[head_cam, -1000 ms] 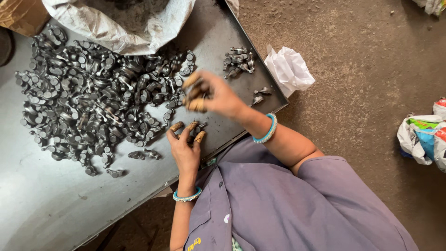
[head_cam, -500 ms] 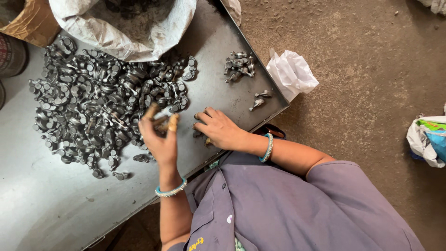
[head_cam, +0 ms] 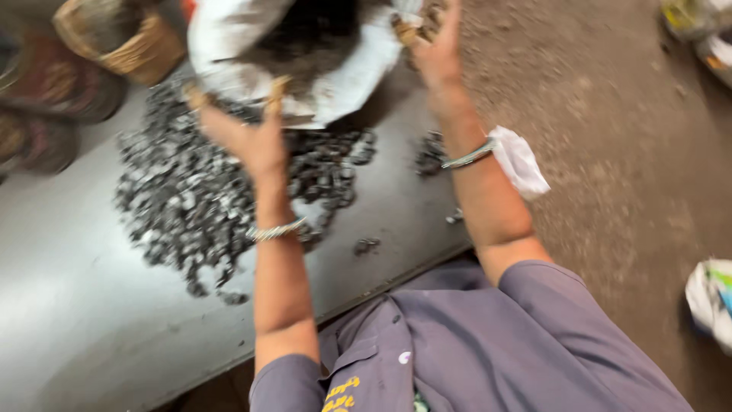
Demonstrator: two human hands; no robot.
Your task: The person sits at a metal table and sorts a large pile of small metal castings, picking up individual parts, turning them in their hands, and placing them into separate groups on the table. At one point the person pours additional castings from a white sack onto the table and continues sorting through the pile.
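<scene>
Grey metal bench [head_cam: 91, 320] carries a spread heap of small dark metal parts [head_cam: 206, 198]. Both hands reach up to the white sack [head_cam: 335, 84] at its far edge: left hand [head_cam: 252, 137] and right hand [head_cam: 435, 46] clenched on the rim, apparently steadying it.

Grey metal table [head_cam: 91, 320], blurred heap of small dark parts [head_cam: 198, 198], perhaps metal, white sack [head_cam: 335, 84]

Single head-worn view, steeply downward and close over the grey table [head_cam: 84, 320], motion-blurred.
</scene>
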